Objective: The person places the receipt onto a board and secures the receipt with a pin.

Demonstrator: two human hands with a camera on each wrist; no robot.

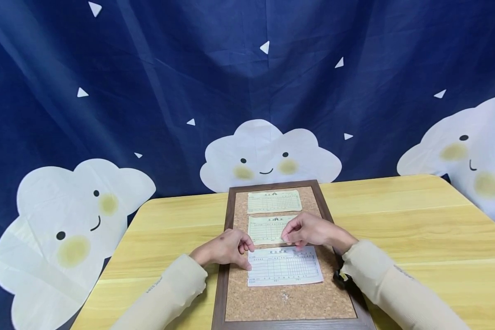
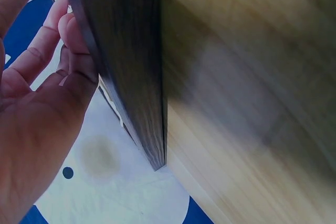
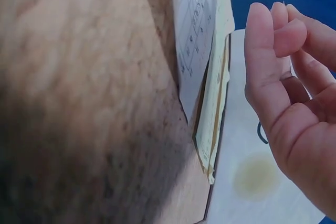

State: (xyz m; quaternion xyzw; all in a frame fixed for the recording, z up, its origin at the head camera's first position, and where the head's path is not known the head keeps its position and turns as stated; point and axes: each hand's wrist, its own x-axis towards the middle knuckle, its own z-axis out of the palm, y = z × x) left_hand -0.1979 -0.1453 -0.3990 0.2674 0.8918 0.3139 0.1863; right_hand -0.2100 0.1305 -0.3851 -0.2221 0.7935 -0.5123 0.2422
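Observation:
A white printed form sheet [image 1: 284, 270] lies on a cork board [image 1: 251, 307] in a dark wooden frame. My left hand [image 1: 228, 247] is at the sheet's left edge, thumb and index fingertip apart and touching it; its other fingers are bent under. Over the sheet's top edge, my right hand [image 1: 307, 230] has thumb and fingertips pinched together. A thin point pokes out of that pinch, that of a pushpin [image 3: 284, 2] mostly hidden by the fingers. Two pale yellow form sheets, an upper one [image 1: 273, 202] and a middle one [image 1: 261, 230], lie farther up the board.
Several small clear pieces [image 1: 285, 297] lie on the cork below the white sheet. A light wooden table [image 1: 400, 229] carries the board. Behind it hangs a dark blue curtain [image 1: 181, 68] with white clouds. A black object [image 1: 339, 277] shows beside the right sleeve.

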